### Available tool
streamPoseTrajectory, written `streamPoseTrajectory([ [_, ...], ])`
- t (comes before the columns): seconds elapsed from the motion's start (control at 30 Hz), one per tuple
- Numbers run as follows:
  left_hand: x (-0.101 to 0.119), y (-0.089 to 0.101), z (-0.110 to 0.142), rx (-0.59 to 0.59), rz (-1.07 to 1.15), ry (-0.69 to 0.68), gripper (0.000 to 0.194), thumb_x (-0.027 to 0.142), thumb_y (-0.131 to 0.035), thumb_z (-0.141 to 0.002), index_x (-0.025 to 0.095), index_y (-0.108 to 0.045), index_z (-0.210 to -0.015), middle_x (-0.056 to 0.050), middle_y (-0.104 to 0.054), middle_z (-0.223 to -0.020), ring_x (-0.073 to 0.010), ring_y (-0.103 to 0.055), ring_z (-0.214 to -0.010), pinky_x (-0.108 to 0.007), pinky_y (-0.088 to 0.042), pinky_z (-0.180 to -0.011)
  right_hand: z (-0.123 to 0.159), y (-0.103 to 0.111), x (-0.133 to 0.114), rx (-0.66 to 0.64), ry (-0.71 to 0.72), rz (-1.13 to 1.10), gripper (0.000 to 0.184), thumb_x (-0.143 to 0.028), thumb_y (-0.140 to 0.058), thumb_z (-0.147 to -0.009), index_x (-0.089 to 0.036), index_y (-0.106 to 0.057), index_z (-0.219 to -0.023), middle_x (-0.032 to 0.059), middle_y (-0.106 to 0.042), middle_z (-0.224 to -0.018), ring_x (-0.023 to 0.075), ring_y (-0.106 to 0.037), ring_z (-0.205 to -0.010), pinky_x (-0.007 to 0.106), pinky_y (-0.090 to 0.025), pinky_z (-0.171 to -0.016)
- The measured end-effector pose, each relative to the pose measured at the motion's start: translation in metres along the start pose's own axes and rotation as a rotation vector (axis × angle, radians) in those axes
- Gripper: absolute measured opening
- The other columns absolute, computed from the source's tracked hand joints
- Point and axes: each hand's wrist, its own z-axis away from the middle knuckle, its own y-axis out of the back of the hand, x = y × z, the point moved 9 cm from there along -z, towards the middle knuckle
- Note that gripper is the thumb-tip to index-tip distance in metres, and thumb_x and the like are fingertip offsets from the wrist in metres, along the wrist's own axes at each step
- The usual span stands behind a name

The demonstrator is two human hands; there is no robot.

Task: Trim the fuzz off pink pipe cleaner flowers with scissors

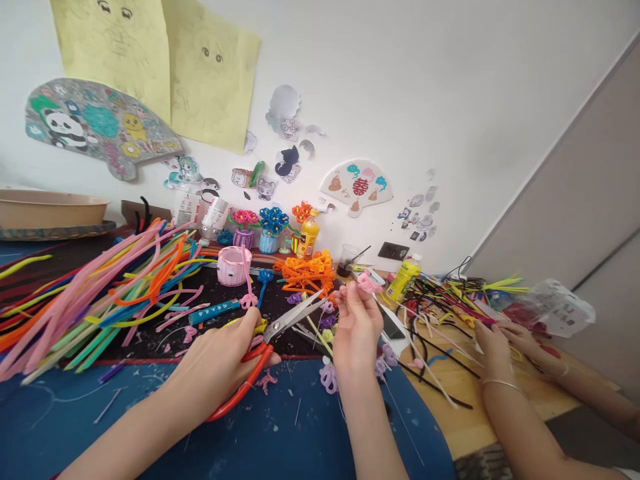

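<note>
My left hand [227, 353] grips a pair of scissors [293, 320] with red-orange handles. Their blades are spread and point up and right toward my other hand. My right hand [357, 327] is raised, with thumb and fingers pinched on a pink pipe cleaner piece [370, 281] that is curled into loops. Just behind the left fingertips shows a pink looped flower [249, 302] with an upright stem; I cannot tell whether that hand touches it. Purple pipe cleaner flowers [329, 377] lie beside my right wrist on the blue mat [260, 427].
Loose pipe cleaners [100, 287] heap at the left. Behind stand a pink cup [234, 265], flower pots [270, 230], an orange pipe cleaner pile [305, 272] and a yellow-labelled bottle [404, 279]. Another person's hands [500, 347] work at the right on the wooden table [450, 427].
</note>
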Motion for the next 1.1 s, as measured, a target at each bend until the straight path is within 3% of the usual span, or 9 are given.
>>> streamPoseTrajectory([
  [0.2,0.0,-0.004,-0.002,0.005,0.018,-0.045,0.026,0.049,-0.044,-0.084,0.025,-0.033,-0.079,0.0,-0.064,-0.072,-0.0214,-0.063,-0.064,-0.025,-0.03,-0.051,0.0,0.001,0.0,0.015,-0.009,-0.021,0.023,-0.028,-0.08,-0.064,-0.017,-0.065,-0.078,-0.0031,-0.065,-0.068,0.0121,-0.061,-0.063,0.029,-0.05,-0.067],
  [1.1,0.002,-0.012,-0.004,-0.054,0.008,-0.084,0.027,0.046,-0.045,-0.087,0.026,-0.028,-0.078,0.003,-0.058,-0.068,-0.0196,-0.058,-0.062,-0.025,-0.023,-0.052,0.0,0.001,0.002,0.023,-0.047,-0.083,0.024,-0.024,-0.081,-0.063,-0.016,-0.066,-0.08,-0.0043,-0.065,-0.068,0.0092,-0.059,-0.062,0.024,-0.049,-0.064],
])
